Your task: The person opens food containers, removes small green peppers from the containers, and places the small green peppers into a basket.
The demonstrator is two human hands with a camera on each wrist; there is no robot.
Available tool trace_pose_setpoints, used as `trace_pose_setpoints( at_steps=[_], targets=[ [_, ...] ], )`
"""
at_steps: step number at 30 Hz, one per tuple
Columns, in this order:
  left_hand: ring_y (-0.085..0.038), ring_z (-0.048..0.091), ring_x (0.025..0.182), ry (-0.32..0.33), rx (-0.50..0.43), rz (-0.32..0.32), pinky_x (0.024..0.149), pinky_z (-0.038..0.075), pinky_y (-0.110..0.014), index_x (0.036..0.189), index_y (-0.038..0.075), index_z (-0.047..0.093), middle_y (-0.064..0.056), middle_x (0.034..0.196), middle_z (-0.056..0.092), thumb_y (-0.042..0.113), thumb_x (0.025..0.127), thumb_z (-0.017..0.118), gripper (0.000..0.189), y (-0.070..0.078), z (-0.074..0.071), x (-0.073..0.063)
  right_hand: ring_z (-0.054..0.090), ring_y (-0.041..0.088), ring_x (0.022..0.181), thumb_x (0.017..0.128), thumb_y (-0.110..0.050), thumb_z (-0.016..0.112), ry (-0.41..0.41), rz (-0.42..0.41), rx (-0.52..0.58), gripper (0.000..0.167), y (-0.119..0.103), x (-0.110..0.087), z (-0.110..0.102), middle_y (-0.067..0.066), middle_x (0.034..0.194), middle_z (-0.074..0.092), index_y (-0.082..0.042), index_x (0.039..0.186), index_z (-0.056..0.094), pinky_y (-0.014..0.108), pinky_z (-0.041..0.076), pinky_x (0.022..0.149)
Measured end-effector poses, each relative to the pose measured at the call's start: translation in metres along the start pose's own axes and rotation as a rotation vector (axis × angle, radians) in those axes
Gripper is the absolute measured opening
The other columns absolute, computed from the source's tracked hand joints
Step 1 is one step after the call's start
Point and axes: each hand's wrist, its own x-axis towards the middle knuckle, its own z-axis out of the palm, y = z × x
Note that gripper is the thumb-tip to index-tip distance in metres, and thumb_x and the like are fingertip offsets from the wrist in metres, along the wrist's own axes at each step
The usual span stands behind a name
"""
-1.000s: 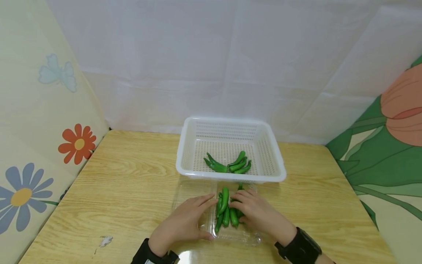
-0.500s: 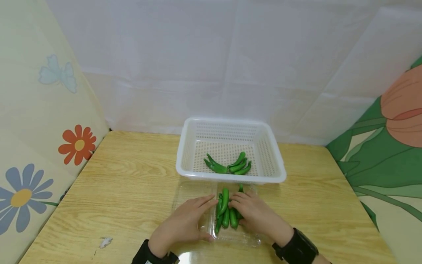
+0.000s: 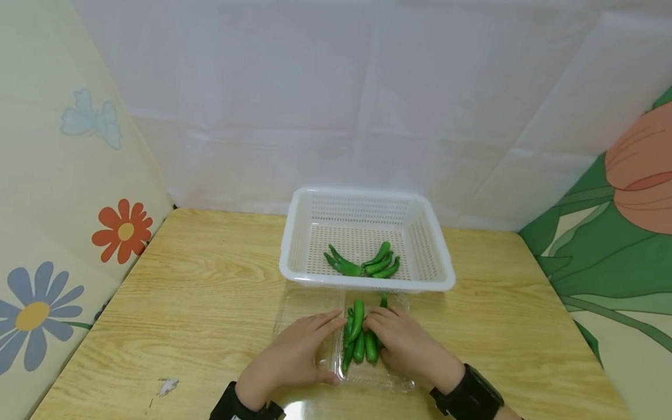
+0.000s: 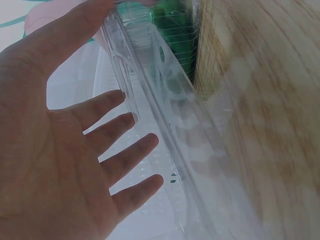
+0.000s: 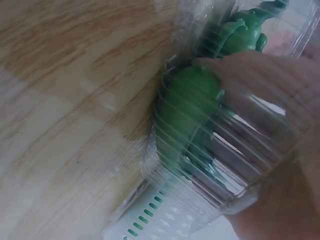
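Several green peppers (image 3: 359, 321) lie lengthwise in the right half of a clear plastic clamshell box (image 3: 391, 379). Its lid half (image 3: 301, 300) is folded flat to the left. My left hand (image 3: 291, 357) spans the hinge side, thumb near the front; in the left wrist view its straight fingers (image 4: 135, 145) reach to the clear plastic edge. Inside the box, my right hand (image 3: 406, 344) curls over the peppers on the right side and hides part of them. Through the clear wall in the right wrist view, its thumb sits against a plump pepper (image 5: 187, 105).
Behind the box stands a white perforated basket (image 3: 367, 283), with several more green peppers (image 3: 380, 265) near its front wall. The wooden table (image 3: 220, 262) ends at a white cloth backdrop (image 3: 336, 105). Printed panels flank both sides.
My right hand has drawn slightly left over the peppers. My left hand, the box and the basket stay in place.
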Motion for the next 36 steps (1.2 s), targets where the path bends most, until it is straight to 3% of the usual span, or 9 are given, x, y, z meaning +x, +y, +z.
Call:
trace_pose_setpoints(
  at_steps=[11, 20, 29, 36],
  targets=[
    [-0.025, 0.041, 0.138, -0.008, -0.008, -0.007, 0.114, 0.035, -0.045, 0.152, 0.015, 0.04, -0.004, 0.157, 0.036, 0.052, 0.072, 0.083, 0.098, -0.001, 0.0, 0.0, 0.059, 0.027, 0.118, 0.067, 0.003, 0.072, 0.007, -0.004, -0.036, 0.041, 0.002, -0.001, -0.003, 0.007, 0.123, 0.066, -0.011, 0.105, 0.068, 0.053, 0.045, 0.103],
    [-0.025, 0.041, 0.138, 0.0, -0.007, -0.005, 0.114, 0.034, -0.046, 0.152, 0.014, 0.04, -0.005, 0.157, 0.037, 0.052, 0.072, 0.083, 0.098, 0.0, -0.001, 0.0, 0.059, 0.028, 0.117, 0.068, -0.004, 0.078, 0.067, -0.023, -0.04, 0.045, 0.003, -0.001, -0.006, 0.008, 0.125, 0.065, -0.011, 0.111, 0.069, 0.06, 0.037, 0.107],
    [-0.026, 0.041, 0.138, 0.005, 0.0, 0.009, 0.114, 0.035, -0.047, 0.152, 0.014, 0.039, -0.005, 0.157, 0.037, 0.052, 0.073, 0.083, 0.099, 0.0, -0.002, 0.0, 0.059, 0.03, 0.116, 0.074, -0.013, 0.081, 0.074, -0.006, -0.06, 0.044, 0.004, -0.003, -0.012, 0.009, 0.124, 0.065, -0.011, 0.116, 0.068, 0.068, 0.036, 0.104],
    [-0.025, 0.041, 0.138, -0.005, 0.003, 0.001, 0.114, 0.035, -0.046, 0.152, 0.015, 0.04, -0.004, 0.157, 0.036, 0.053, 0.072, 0.082, 0.098, 0.0, -0.002, 0.0, 0.059, 0.028, 0.116, 0.074, -0.012, 0.081, 0.113, -0.011, -0.033, 0.043, 0.003, -0.004, -0.014, 0.008, 0.123, 0.065, -0.011, 0.116, 0.068, 0.067, 0.039, 0.102]
  ],
)
